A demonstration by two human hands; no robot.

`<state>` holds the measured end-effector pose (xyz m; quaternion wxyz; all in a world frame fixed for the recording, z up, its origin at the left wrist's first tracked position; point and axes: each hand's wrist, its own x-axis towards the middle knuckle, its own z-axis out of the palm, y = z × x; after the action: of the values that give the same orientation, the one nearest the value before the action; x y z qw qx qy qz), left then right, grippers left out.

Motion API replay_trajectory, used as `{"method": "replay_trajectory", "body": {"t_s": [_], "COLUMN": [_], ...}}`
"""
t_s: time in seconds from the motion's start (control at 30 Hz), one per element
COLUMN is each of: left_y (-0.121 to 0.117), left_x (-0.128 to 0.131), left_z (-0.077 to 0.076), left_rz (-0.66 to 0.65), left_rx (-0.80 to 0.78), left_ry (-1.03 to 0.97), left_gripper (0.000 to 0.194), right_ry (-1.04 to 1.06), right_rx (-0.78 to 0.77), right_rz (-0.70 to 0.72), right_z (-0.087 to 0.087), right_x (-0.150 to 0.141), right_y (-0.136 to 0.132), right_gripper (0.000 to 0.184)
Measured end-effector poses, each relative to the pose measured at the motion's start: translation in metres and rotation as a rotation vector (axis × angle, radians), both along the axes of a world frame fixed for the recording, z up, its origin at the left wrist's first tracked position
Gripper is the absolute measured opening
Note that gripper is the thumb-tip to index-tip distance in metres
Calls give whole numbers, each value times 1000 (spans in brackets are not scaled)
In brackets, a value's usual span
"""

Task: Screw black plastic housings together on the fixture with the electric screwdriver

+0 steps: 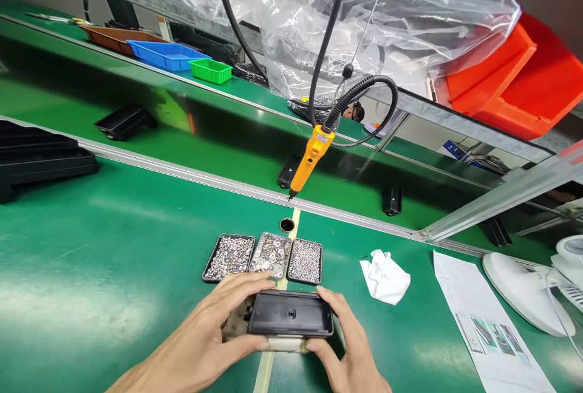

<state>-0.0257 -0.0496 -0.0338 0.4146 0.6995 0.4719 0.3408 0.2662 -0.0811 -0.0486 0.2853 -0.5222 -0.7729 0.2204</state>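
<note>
A black rectangular plastic housing, hollow side up with a small round boss in its middle, sits on a pale block-like fixture at the front of the bench. My left hand wraps the left end, fingers behind and thumb in front. Around the right end curl the fingers and thumb of my right hand. Just beyond my hands stand three small trays: one of screw-like parts, one of washers and one of nut-like rings. An orange electric screwdriver hangs above them, tip down.
Right of the trays lie a crumpled white cloth, a printed sheet and a white fan base. Black parts are stacked at left. Behind the metal rail, a green conveyor belt carries black housings. Red bins sit on the shelf.
</note>
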Motion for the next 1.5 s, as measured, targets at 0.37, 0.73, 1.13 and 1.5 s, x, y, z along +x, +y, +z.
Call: {"method": "replay_trajectory", "body": {"t_s": [0.37, 0.73, 1.13, 1.5], "left_y": [-8, -12, -1, -1], "left_x": [-8, 1, -6, -2], "left_z": [-24, -18, -13, -8], "left_rz": [-12, 136, -86, -139], "left_rx": [72, -13, 281, 473], "left_ry": [78, -38, 158, 434], "left_gripper": [63, 49, 55, 53], "right_ry": [-192, -78, 102, 92], "right_rx": [119, 122, 291, 259], "right_rz": [151, 272, 248, 307], "right_z": [10, -9, -14, -11], "right_x": [3, 7, -5, -8], "right_y": [3, 16, 23, 24], "right_gripper": [55, 59, 52, 50]}}
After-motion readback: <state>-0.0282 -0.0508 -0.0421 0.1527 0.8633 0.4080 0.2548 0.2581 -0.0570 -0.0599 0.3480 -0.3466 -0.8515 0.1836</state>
